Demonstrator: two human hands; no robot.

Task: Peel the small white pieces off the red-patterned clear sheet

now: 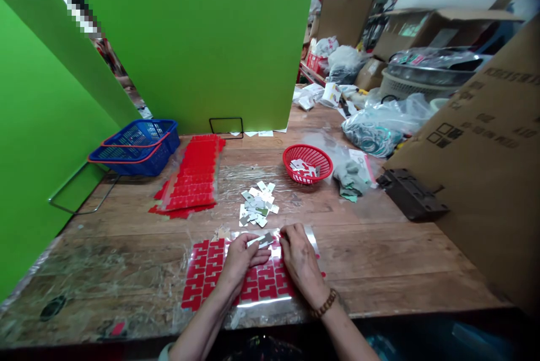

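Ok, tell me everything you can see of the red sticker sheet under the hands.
The red sticker sheet lies flat near the wooden table's front edge: a glossy clear backing carrying rows of red T-shaped pieces. The left hand and right hand rest on it, pinching a small grey piece over its far edge.

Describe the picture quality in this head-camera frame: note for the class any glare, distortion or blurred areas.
Head view: glare streaks the clear film at the near edge of the red sticker sheet under the left hand and right hand; wide-angle distortion bends the wooden table edges and the green panel; a pixelated patch sits top left; far clutter looks soft.
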